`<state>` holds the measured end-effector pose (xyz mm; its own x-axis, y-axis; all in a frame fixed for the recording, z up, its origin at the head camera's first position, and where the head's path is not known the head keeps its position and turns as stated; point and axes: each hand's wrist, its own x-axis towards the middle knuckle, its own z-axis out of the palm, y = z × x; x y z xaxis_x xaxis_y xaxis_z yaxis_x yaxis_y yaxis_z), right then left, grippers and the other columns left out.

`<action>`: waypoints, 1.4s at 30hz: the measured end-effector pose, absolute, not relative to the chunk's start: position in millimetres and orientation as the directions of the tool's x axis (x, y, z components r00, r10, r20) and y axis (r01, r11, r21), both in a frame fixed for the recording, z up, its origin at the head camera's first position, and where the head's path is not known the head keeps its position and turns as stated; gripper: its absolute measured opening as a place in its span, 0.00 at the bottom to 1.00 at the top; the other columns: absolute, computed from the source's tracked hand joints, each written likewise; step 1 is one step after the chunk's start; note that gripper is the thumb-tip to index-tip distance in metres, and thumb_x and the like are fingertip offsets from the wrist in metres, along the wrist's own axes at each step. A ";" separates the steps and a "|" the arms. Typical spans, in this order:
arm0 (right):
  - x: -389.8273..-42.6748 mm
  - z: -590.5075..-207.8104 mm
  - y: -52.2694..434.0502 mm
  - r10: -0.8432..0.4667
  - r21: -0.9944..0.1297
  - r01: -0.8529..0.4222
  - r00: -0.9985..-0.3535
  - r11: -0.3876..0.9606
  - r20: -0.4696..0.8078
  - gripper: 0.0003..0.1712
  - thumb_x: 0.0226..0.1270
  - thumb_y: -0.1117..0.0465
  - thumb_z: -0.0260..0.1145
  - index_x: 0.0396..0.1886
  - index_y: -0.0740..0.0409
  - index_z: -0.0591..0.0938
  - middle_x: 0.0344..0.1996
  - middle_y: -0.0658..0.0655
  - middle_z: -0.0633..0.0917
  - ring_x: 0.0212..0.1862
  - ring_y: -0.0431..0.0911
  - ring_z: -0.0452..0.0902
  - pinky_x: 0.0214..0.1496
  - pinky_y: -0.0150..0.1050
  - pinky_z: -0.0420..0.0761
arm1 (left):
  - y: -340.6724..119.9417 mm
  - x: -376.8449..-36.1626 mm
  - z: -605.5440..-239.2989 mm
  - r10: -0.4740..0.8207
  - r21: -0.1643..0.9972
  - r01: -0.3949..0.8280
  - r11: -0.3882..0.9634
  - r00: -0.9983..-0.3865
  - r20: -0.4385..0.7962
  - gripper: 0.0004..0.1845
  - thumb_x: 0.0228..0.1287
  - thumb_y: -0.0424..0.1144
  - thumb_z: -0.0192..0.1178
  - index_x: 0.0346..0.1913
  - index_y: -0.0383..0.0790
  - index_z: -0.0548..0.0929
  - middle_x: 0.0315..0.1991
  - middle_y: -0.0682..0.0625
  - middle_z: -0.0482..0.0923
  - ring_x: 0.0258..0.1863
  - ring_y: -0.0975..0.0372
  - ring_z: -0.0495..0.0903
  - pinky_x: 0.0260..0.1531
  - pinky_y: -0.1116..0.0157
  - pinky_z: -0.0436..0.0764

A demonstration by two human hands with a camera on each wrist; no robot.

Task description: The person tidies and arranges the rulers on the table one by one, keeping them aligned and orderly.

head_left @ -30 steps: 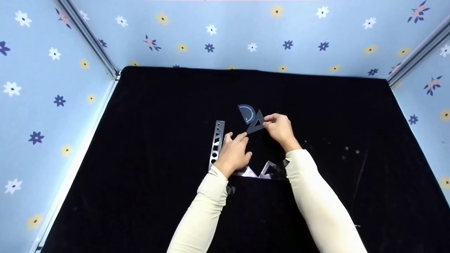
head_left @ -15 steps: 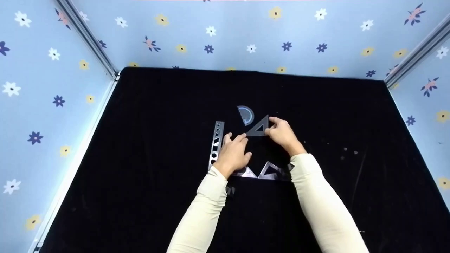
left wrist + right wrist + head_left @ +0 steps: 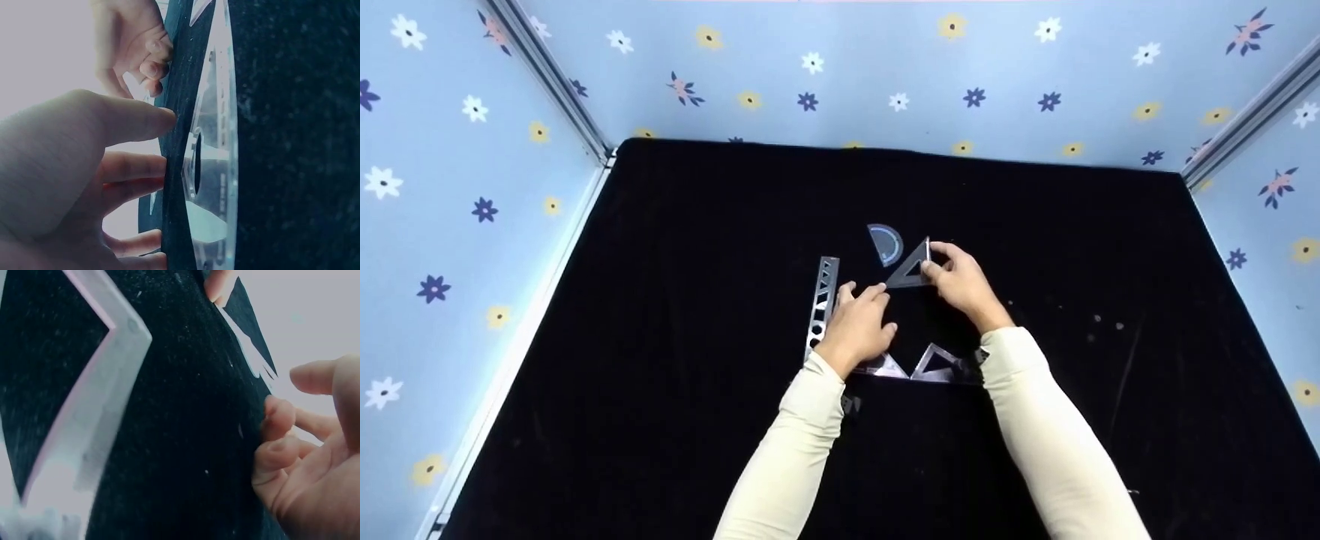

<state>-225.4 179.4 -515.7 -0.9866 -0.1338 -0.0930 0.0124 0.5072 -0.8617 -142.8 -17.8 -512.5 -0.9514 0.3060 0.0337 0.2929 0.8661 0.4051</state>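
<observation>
1. far left of the layout, the ruler (image 3: pixel 820 306) runs near to far on the black cloth (image 3: pixel 720 300), cut-out shapes down its length. it lies just beside the left hand; a careless sideways drift of that wrist could knock it crooked.
2. next, the left hand (image 3: pixel 857 328)! fingers spread and relaxed, grasping nothing, one fingertip right at the left corner of the dark set square. whether it truly presses there i can't tell; if it doesn't, i'd say that corner could skid away.
3. just right of that wrist, nearer us, a clear piece (image 3: pixel 889 367) pokes out, partly covered. a dropped palm could shove it.
4. farther off, the protractor (image 3: pixel 883 246) sits flat, near the set square but apart. swing the square too far left and the two could collide.
5. and the centre of attention: the dark set square (image 3: pixel 906 281), between the hands, right of the ruler. the right hand (image 3: pixel 960 281) grasps its right edge, thumb over the face, fingers bent. a loose grip on smooth plastic might let it twist.
6. finally, on the near right, a see-through set square (image 3: pixel 941 376) lies by the right sleeve (image 3: pixel 1016 360), which could drag it if the forearm dips.
</observation>
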 end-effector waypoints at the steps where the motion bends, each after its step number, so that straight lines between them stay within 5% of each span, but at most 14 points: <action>1: -225.9 -516.2 178.3 -0.119 -0.859 0.007 -0.990 0.511 -0.079 0.25 0.71 0.60 0.64 0.66 0.60 0.76 0.22 0.53 0.76 0.21 0.43 0.72 0.25 0.34 0.75 | -17.9 -142.7 -512.4 0.305 0.406 0.293 0.865 -0.952 0.036 0.26 0.65 0.44 0.65 0.61 0.33 0.80 0.68 0.46 0.72 0.69 0.38 0.61 0.72 0.50 0.56; 8: -228.8 -518.6 174.8 -0.070 -0.903 0.028 -0.995 0.429 -0.065 0.18 0.69 0.66 0.64 0.56 0.68 0.78 0.21 0.52 0.76 0.22 0.40 0.73 0.24 0.31 0.74 | -18.2 -141.3 -511.2 0.311 0.424 0.302 0.854 -0.949 0.051 0.25 0.64 0.44 0.65 0.61 0.33 0.80 0.68 0.45 0.73 0.69 0.37 0.62 0.71 0.49 0.58; 13: -229.1 -518.1 178.4 -0.158 -0.950 0.067 -0.980 0.306 -0.120 0.31 0.65 0.70 0.64 0.66 0.73 0.66 0.19 0.51 0.77 0.19 0.40 0.71 0.22 0.30 0.73 | -20.6 -142.4 -509.5 0.302 0.421 0.295 0.858 -0.952 0.050 0.25 0.64 0.44 0.65 0.59 0.32 0.81 0.67 0.46 0.73 0.68 0.38 0.63 0.71 0.51 0.58; 18: -227.3 -518.0 185.0 -0.199 -0.940 0.083 -0.968 0.332 -0.156 0.39 0.65 0.68 0.65 0.73 0.71 0.60 0.18 0.53 0.79 0.16 0.41 0.72 0.18 0.31 0.72 | -19.1 -144.2 -509.9 0.295 0.416 0.279 0.866 -0.955 0.029 0.25 0.64 0.45 0.65 0.59 0.33 0.81 0.68 0.47 0.73 0.68 0.38 0.62 0.72 0.51 0.57; 31: -219.8 -517.0 195.2 -0.069 -0.926 0.064 -0.993 0.371 -0.096 0.17 0.71 0.69 0.61 0.56 0.70 0.79 0.26 0.57 0.84 0.22 0.41 0.78 0.21 0.30 0.75 | -17.1 -148.1 -508.9 0.259 0.551 0.220 0.805 -0.966 0.008 0.25 0.67 0.45 0.62 0.57 0.27 0.82 0.66 0.42 0.74 0.70 0.46 0.65 0.73 0.50 0.49; 42: -210.6 -519.6 200.5 -0.053 -0.942 0.089 -0.992 0.323 -0.112 0.13 0.71 0.70 0.60 0.51 0.72 0.80 0.26 0.56 0.84 0.23 0.42 0.79 0.23 0.30 0.76 | -18.2 -145.1 -508.5 0.217 0.660 0.116 0.742 -0.973 -0.073 0.21 0.67 0.44 0.60 0.57 0.33 0.83 0.69 0.46 0.71 0.76 0.43 0.51 0.74 0.52 0.46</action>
<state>-210.6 200.5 -519.6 -0.9923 -0.0525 -0.1117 0.0890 0.3229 -0.9422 -145.1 -18.2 -508.5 -0.9735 0.2169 -0.0730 0.1158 0.7419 0.6604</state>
